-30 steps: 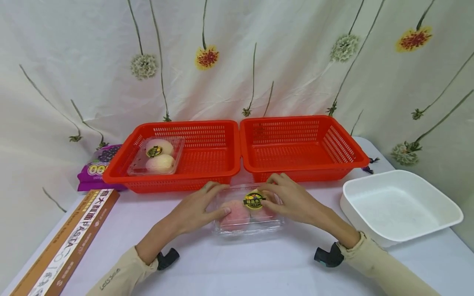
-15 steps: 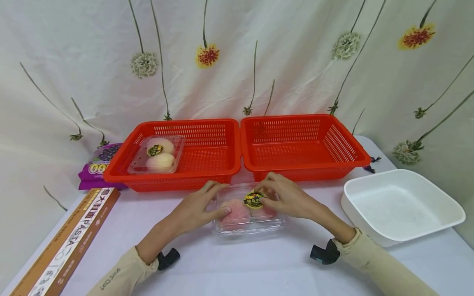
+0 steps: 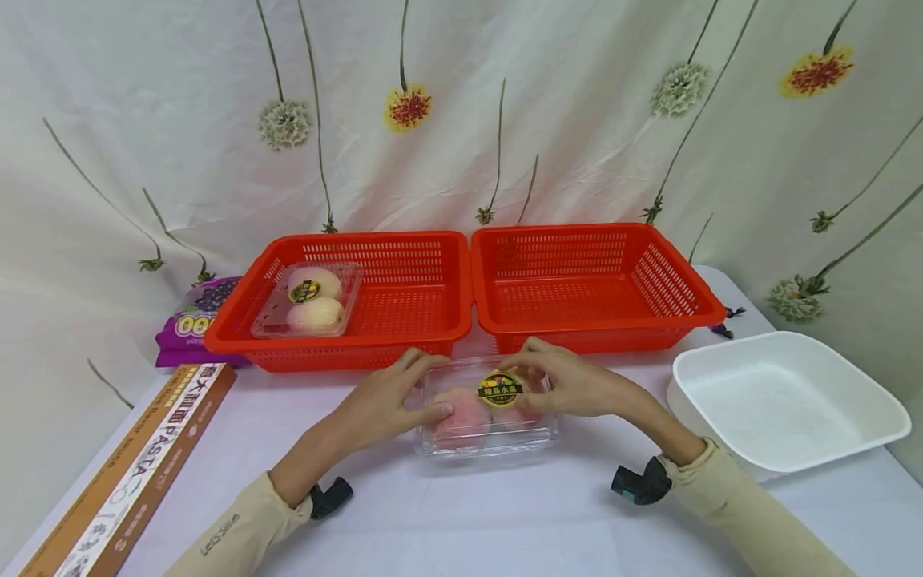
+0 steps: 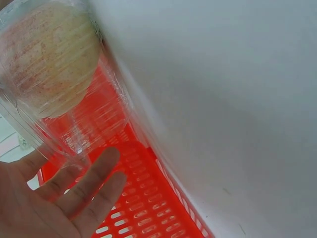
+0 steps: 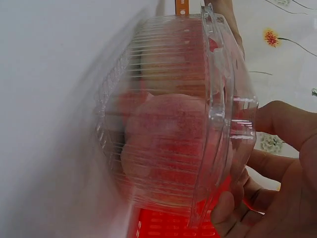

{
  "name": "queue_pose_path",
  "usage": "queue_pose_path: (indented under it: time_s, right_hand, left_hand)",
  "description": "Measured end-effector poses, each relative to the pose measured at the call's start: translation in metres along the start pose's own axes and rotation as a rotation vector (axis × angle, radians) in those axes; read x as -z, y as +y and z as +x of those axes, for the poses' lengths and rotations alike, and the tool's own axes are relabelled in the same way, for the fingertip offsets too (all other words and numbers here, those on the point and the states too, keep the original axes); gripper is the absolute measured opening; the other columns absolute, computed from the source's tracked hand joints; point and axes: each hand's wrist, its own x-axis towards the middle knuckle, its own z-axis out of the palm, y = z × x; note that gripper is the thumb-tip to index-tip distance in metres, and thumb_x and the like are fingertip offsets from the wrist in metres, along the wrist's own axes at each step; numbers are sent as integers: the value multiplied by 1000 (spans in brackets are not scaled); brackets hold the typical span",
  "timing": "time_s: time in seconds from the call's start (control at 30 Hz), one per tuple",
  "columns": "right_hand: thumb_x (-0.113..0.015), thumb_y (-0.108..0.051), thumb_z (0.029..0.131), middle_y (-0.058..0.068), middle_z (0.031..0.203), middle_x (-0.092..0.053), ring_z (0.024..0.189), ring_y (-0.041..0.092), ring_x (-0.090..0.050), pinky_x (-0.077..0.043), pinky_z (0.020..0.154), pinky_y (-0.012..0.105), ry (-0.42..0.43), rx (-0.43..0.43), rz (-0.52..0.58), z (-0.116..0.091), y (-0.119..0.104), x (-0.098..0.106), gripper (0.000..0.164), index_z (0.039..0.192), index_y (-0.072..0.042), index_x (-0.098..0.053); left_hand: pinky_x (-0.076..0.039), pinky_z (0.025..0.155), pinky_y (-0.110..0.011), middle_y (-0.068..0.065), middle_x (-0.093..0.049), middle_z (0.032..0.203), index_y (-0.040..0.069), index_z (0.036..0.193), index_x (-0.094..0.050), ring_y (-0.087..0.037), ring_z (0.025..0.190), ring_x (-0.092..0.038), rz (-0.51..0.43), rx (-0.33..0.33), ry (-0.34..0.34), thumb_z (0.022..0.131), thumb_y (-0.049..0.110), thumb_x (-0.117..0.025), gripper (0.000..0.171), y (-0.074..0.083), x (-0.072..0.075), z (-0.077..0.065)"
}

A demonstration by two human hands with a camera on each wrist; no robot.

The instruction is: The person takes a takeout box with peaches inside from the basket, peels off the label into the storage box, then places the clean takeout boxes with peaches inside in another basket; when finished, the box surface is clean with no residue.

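A clear plastic clamshell box (image 3: pixel 530 439) with pink peaches (image 3: pixel 461 418) inside sits on the table in front of me, lid down, a black-and-yellow sticker (image 3: pixel 500 390) on top. My left hand (image 3: pixel 382 405) rests on its left end, thumb on the lid. The left hand's fingers (image 4: pixel 96 191) stretch fairly straight along the box side in the left wrist view. From the right, my right hand (image 3: pixel 580 381) grips the lid. In the right wrist view, the fingers (image 5: pixel 252 193) of that hand curl at the rim of the box.
Two red baskets (image 3: pixel 404 343) (image 3: pixel 613 324) stand side by side behind; the left one holds another box of peaches (image 3: pixel 317 315). At right is a white tub (image 3: pixel 728 425). A pasta box (image 3: pixel 137 465) and a purple bag (image 3: pixel 191 336) lie at left.
My right hand has shifted slightly on the lid, its thumb coming off the sticker so more of the sticker shows. The left hand and the box hold their places.
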Motion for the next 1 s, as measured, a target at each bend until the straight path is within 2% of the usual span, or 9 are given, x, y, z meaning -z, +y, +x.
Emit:
queue_pose_path:
  time_s: [0.33,0.47,0.63,0.77,0.87,0.93,1.0]
  right_hand:
    - [-69,-20,89,-3,96,-56,86,14,-52,-51,72,24,45,3,-42,1,2,2,33,121,-14,-66]
    - [-71,-20,87,-5,95,-58,85,12,-54,-51,73,23,65,25,-64,0,2,2,24,110,-16,-69]
    - [-72,-17,85,-9,91,-60,82,8,-55,-52,74,20,101,80,-155,1,2,-1,10,94,-19,-68]
    - [-71,-16,85,-11,85,-58,79,7,-54,-52,75,19,131,95,-242,2,1,-6,11,92,-19,-62]
    - [-70,-16,86,-9,80,-55,76,7,-53,-51,70,19,158,106,-280,3,-3,-10,14,90,-18,-57]
    - [-70,-14,87,-8,79,-55,74,8,-52,-51,68,18,180,108,-272,3,-5,-12,15,90,-17,-55]
    - [-69,-14,88,-8,79,-55,73,8,-52,-50,65,18,198,103,-218,4,-4,-14,14,90,-16,-56]
  left_hand:
    - [-51,75,-37,5,-51,114,28,141,-44,-12,88,-57,8,1,3,81,72,-54,75,0,0,0]
    - [-51,74,-36,4,-51,113,27,141,-45,-12,87,-56,6,-7,5,82,72,-53,74,0,0,0]
    - [-48,70,-32,4,-51,109,26,140,-45,-12,84,-55,4,-15,8,83,71,-53,73,0,0,0]
    - [-47,69,-30,5,-50,107,27,140,-45,-12,83,-54,3,-13,8,82,71,-53,73,1,1,0]
    - [-46,68,-29,6,-50,106,27,140,-46,-12,82,-54,3,-13,9,82,71,-53,73,1,1,0]
    - [-46,67,-29,6,-49,105,27,140,-45,-11,82,-53,2,-14,9,83,71,-53,72,1,0,0]
    - [-46,67,-29,6,-49,105,27,140,-45,-11,82,-54,1,-15,9,83,70,-53,72,1,0,0]
